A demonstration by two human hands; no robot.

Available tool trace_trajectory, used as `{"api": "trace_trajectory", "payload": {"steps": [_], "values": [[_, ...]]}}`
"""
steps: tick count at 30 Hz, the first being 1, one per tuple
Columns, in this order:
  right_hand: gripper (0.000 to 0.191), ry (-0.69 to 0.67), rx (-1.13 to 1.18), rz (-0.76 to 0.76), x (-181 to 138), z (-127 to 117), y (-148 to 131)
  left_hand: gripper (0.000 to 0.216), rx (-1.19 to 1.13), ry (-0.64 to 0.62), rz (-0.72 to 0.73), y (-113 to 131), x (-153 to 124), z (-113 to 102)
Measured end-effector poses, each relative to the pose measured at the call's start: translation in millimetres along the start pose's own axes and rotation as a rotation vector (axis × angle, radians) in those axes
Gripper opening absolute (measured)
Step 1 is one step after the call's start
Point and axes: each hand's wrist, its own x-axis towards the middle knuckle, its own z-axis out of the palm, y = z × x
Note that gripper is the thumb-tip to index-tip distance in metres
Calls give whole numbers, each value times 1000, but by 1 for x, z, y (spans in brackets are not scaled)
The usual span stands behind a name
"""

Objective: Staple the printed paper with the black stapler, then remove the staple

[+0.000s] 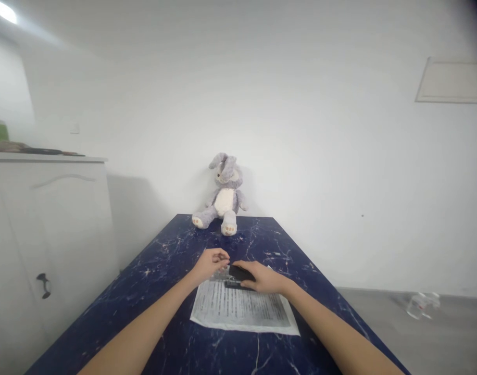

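Note:
A printed sheet of paper [242,310] lies on the dark blue marbled table [152,281]. At the sheet's far edge my right hand [264,278] is closed around a small black object [238,272], possibly a stapler, pressed down on the paper. My left hand [212,262] hovers just left of it with fingers curled in a pinch at the paper's top edge; what it pinches is too small to name.
A grey and white plush rabbit [224,195] sits at the table's far end against the white wall. A white cabinet [47,229] with a dark handle stands on the left. A clear plastic item [422,303] lies on the floor at right.

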Motion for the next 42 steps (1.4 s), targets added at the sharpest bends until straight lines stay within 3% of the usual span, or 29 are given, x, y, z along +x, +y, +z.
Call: {"api": "trace_trajectory", "payload": {"steps": [6,10,14,18,25,29,36,42], "values": [[61,-7,-3,-2,-1,-1,0,28,179,-61,-22,6,-4,-5],[62,-12,1,2,-1,0,1,17,463,-92,127,19,-6,-10],[61,-4,8,2,-1,0,2,31,667,-99,246,29,-8,-12],[60,-10,14,3,-1,0,1,32,665,-209,232,36,-12,-13],[60,-3,10,4,-1,0,1,37,631,-238,175,42,-20,-17],[58,2,23,-6,-1,1,1,37,606,-348,186,43,-21,-17],[58,-1,17,0,-2,1,2,39,710,-422,254,44,-19,-22],[57,-6,26,-8,-1,-1,2,32,694,-369,194,33,-16,-24]]}}
